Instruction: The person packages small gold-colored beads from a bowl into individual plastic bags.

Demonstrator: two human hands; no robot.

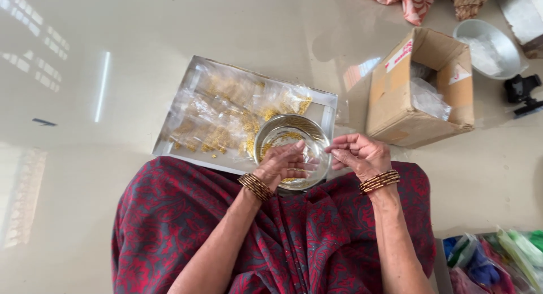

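Pale glossy floor (141,39) across whole frame, w/ window reflections upper left. Red-and-grey patterned cloth (305,237) over lap, lower centre. Open cardboard box (418,96) upper right, clear plastic inside. Flat white tray (331,110) at centre, touching lap edge, packed w/ clear packets of small gold bits (220,116). Grey metal basin (486,45) top right corner, just beside box; black object to its right, too small to tell. Bright coloured bags (498,260) lower right corner. Patterned fabric at top edge, right of centre.

Round steel bowl (288,137) on right end of tray, at centre, gold bits inside. Left hand (283,164) over bowl's near rim, fingers curled, partly covering bowl. Right hand (359,152) just right of bowl, fingers bent inward, tips near left hand's. Thin clear plastic between the two hands, seemingly pinched by both; exact grip cannot tell. Gold bangles (255,186) on left wrist, another stack on right wrist.
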